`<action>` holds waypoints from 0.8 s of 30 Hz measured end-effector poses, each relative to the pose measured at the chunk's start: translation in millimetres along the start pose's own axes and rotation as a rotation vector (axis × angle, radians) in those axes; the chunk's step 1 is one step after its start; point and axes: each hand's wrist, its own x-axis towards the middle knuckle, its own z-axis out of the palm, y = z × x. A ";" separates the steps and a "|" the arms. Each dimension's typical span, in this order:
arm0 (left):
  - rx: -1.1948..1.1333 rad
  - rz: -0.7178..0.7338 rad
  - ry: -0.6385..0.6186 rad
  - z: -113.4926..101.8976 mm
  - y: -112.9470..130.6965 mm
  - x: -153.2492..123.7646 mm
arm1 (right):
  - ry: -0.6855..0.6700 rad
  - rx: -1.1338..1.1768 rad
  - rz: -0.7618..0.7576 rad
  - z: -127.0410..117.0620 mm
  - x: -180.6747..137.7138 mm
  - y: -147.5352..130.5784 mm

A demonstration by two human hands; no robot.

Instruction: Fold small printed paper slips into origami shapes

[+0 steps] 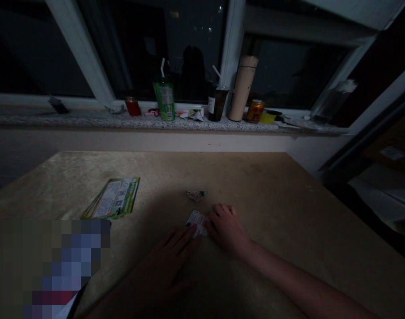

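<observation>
A small printed paper piece (198,223), apparently folded, lies on the table between my hands. My left hand (171,254) rests palm down with its fingers stretched out, the fingertips on the paper's left and lower part. At the paper's right edge is my right hand (227,228), its fingers curled and closed there; the thumb side touches the paper. Just beyond the paper sits a small folded paper triangle (197,195), apart from both hands. Farther left lies a fanned stack of green printed leaflets (117,197). The light is dim, so fine details of the grip are hard to see.
The brown table (248,177) ends at a wall below a stone sill (99,117). On the sill stand a green cup (165,102), a dark cup (217,104), a pink flask (244,88), an orange can (255,110) and a red jar (133,106). A blurred-out patch covers the lower left.
</observation>
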 end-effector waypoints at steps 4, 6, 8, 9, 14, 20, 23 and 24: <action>0.027 0.000 0.008 3.8 -2.0 -0.8 | -0.003 0.001 0.004 -0.4 0.4 -0.3; 0.029 -0.003 0.010 4.5 -1.4 -0.7 | -0.005 -0.002 0.002 -0.6 0.6 -0.6; 0.029 -0.011 0.002 4.7 -0.1 -0.4 | -0.009 -0.006 0.002 -0.9 0.9 -0.9; 0.029 -0.016 -0.003 4.8 0.6 -0.1 | -0.011 -0.008 0.003 -1.1 1.1 -1.0; 0.054 -0.021 -0.015 7.6 -1.1 1.6 | -0.012 -0.011 0.011 -1.9 1.6 -1.3; 0.114 0.036 -0.002 7.6 -9.2 3.5 | 0.007 -0.014 0.000 1.8 1.6 -0.5; 0.103 0.032 -0.007 7.1 -10.1 3.9 | 0.001 -0.017 -0.001 2.0 1.6 -0.5; 0.095 0.027 -0.013 7.2 -9.9 4.2 | -0.002 -0.016 -0.001 1.8 1.6 -0.5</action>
